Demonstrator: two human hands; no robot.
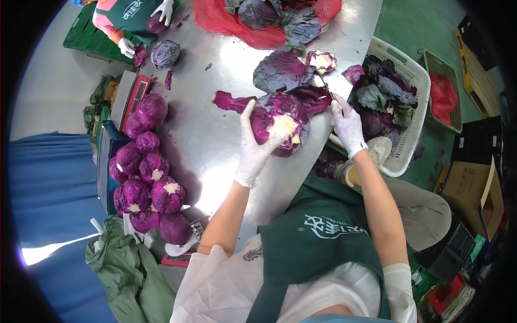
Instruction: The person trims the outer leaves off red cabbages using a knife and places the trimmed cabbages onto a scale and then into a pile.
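Observation:
My left hand (256, 148), in a white glove, grips a red cabbage (273, 113) from its left side. The cabbage's pale cut stem faces me, and loosened purple leaves spread out to both sides. My gloved right hand (347, 126) is closed at the cabbage's right, around a slim dark tool that looks like a knife (325, 83); its fingers partly hide it. The fingertips are beside a loosened leaf (313, 99). Just beyond lie a large outer leaf (283, 71) and a cut-off stem piece (321, 62).
Trimmed red cabbages (153, 167) are piled at the left on scales (129, 97). A white crate (412, 134) of leaves stands at the right, beside the metal table (215, 81). A red mesh bag (215, 21) holds cabbages at the far side. Another person's gloved hands (163, 12) handle a cabbage.

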